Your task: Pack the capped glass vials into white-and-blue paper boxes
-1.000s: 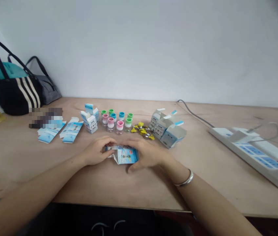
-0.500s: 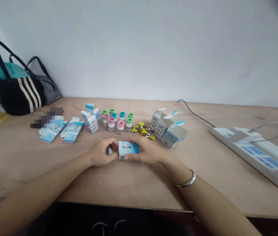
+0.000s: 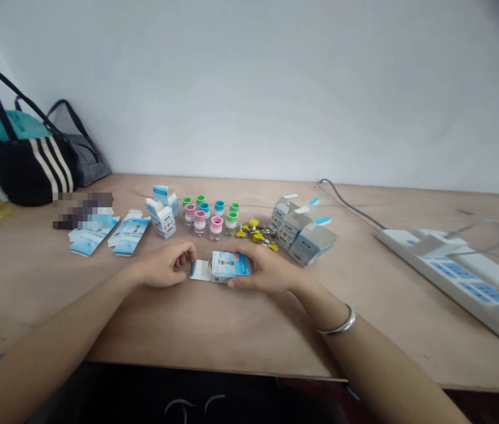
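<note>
My right hand (image 3: 271, 269) grips a small blue-and-white carton (image 3: 232, 264) by its right end, thumb on the near side. The carton lies on its side, and a white flap (image 3: 200, 270) sticks out at its left end. Just left of that flap is my left hand (image 3: 165, 265), its fingers loosely curled and apart from the thumb, with nothing visible between them. Behind the hands stand several clear little bottles with pink (image 3: 216, 224), green (image 3: 231, 219) and blue (image 3: 219, 206) rims. Yellow-and-metal small parts (image 3: 258, 237) are heaped beside them.
Upright cartons (image 3: 161, 219) stand left of the bottles, and flattened cartons (image 3: 129, 234) lie farther left. Opened cartons (image 3: 305, 238) sit on the right. A power strip (image 3: 456, 277) with a grey cable occupies the table's right side. Bags (image 3: 33, 168) rest at the back left.
My left hand has let go of the carton's left end and moved left, exposing the white flap. My right hand still holds the carton in nearly the same place.
</note>
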A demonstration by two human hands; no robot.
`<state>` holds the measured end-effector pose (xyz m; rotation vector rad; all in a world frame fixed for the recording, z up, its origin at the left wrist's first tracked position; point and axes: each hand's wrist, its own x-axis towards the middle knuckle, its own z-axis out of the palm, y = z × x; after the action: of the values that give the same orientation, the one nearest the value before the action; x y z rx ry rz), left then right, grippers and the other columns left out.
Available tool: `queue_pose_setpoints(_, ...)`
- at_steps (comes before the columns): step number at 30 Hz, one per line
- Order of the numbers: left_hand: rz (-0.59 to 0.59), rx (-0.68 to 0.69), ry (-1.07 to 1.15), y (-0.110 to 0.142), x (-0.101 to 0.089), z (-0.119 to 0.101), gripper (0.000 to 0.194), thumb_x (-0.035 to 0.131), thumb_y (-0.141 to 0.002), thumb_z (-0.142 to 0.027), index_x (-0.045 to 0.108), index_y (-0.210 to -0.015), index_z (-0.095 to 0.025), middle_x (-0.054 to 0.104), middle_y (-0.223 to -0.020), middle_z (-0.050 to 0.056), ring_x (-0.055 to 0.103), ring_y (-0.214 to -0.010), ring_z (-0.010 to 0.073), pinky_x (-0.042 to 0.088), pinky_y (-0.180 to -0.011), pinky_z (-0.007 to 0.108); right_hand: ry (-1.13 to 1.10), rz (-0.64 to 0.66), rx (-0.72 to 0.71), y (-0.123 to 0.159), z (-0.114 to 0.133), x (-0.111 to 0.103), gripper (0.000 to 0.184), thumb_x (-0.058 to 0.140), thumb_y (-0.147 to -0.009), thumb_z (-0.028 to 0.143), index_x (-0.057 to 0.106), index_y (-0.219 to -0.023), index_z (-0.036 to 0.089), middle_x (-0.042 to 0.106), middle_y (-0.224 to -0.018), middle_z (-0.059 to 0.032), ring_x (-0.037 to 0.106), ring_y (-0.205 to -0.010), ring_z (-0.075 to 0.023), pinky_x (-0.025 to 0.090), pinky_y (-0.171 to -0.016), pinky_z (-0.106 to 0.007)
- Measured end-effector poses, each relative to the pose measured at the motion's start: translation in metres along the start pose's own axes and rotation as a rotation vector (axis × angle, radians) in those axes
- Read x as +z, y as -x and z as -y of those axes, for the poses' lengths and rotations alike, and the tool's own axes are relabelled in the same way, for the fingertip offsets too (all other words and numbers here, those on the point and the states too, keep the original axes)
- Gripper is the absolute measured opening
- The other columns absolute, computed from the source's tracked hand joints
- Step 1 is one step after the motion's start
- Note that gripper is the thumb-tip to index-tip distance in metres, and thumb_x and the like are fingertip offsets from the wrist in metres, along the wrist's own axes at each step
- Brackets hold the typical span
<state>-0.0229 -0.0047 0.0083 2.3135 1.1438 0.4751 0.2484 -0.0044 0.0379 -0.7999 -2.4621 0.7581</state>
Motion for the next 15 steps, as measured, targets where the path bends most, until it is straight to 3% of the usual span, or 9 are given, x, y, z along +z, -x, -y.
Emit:
queue_pose_setpoints(6,0.005,0.124,-0.032,-0.0031,-0.0004,-0.0025,0.036,0.050,-0.068,-0.008,0.058,-0.101,-0.021,0.057,-0.085,0.002,0.054,-0.074,0.0131,0.046,-0.066,0.024,-0.023,-0.006,-0.037,-0.0012,-0.0022,0.0036,0.059,0.073,-0.070,0.032,0.053,-0.124,0.020,0.060,-0.121,-0.0081,0.056,-0.109,-0.0242,0.045,-0.092,-0.039)
queue_pose_setpoints(9,0.003,0.135,-0.020,-0.0021,-0.0014,-0.0021,0.028,0.050,-0.069,-0.008,0.060,-0.093,-0.020,0.058,-0.089,0.002,0.056,-0.075,0.0134,0.049,-0.070,0.026,-0.036,-0.017,-0.050,-0.0013,-0.0033,0.0039,0.060,0.073,-0.070,0.033,0.053,-0.125,0.020,0.060,-0.122,-0.0080,0.056,-0.110,-0.0242,0.045,-0.092,-0.039)
queue_pose_setpoints(15,-0.129,0.111,0.179,-0.0044,0.0060,-0.0094,0.029,0.050,-0.072,-0.009,0.059,-0.098,-0.018,0.062,-0.098,0.005,0.062,-0.084,0.0144,0.053,-0.075,0.029,-0.049,0.017,-0.079,-0.0042,-0.0010,0.0036,0.062,0.072,-0.072,0.034,0.050,-0.128,0.019,0.059,-0.122,-0.0095,0.056,-0.109,-0.0239,0.043,-0.094,-0.039)
